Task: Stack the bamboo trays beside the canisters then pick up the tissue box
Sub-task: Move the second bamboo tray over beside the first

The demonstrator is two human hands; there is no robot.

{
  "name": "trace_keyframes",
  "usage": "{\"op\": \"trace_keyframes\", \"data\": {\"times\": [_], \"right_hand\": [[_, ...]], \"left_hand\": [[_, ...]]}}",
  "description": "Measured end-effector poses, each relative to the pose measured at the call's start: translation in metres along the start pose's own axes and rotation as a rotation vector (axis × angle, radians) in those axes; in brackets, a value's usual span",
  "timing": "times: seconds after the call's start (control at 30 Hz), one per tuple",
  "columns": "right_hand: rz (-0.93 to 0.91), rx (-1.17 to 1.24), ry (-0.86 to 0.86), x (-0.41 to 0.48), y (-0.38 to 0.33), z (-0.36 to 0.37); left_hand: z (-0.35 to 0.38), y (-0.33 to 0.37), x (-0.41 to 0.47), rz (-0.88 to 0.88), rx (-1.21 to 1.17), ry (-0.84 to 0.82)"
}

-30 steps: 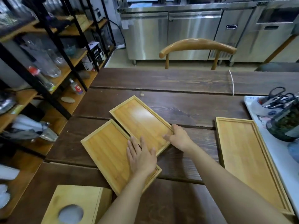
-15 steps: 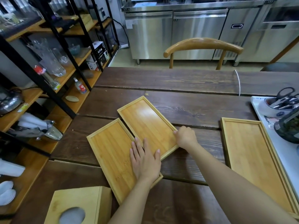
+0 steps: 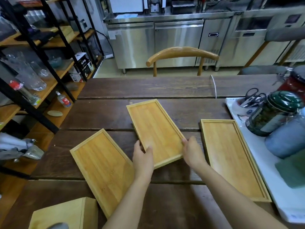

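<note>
Three bamboo trays lie on the dark wooden table. The middle tray is gripped at its near end by both hands: my left hand on its left corner, my right hand on its right corner. The left tray lies flat, angled, partly under my left forearm. The large right tray lies next to the canisters: a green-lidded jar, a red jar and a frosted jar. The bamboo tissue box stands at the bottom left.
A white board under the canisters runs along the table's right edge, with a bowl of scissors. A wooden chair stands at the far side. Black-framed shelves with glassware stand on the left. A white cord crosses the table.
My left hand left the left tray and took the middle tray's near left corner. With both hands on it, the middle tray has moved right, away from the left tray.
</note>
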State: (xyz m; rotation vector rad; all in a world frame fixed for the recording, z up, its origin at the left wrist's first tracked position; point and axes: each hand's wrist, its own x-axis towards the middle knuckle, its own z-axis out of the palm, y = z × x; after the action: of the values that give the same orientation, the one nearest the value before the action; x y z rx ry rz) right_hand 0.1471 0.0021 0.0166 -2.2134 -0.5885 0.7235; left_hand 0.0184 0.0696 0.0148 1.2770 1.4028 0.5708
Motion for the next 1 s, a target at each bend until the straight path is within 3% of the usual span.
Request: {"op": "trace_keyframes", "data": {"times": [0.13,0.43,0.77,1.0], "right_hand": [[-0.041,-0.043,0.106,-0.023,0.038,-0.047],[0.055,-0.603,0.297,-0.056,0.127,-0.126],[0.092,-0.504,0.316,-0.057,0.169,-0.133],[0.017,-0.616,0.316,-0.049,0.181,-0.129]], "left_hand": [[0.046,0.005,-0.029,0.09,0.084,-0.088],[0.137,-0.01,-0.09,0.141,0.191,-0.379],[0.166,-0.027,-0.106,0.168,0.33,-0.422],[0.16,-0.031,-0.106,0.17,0.276,-0.454]]}}
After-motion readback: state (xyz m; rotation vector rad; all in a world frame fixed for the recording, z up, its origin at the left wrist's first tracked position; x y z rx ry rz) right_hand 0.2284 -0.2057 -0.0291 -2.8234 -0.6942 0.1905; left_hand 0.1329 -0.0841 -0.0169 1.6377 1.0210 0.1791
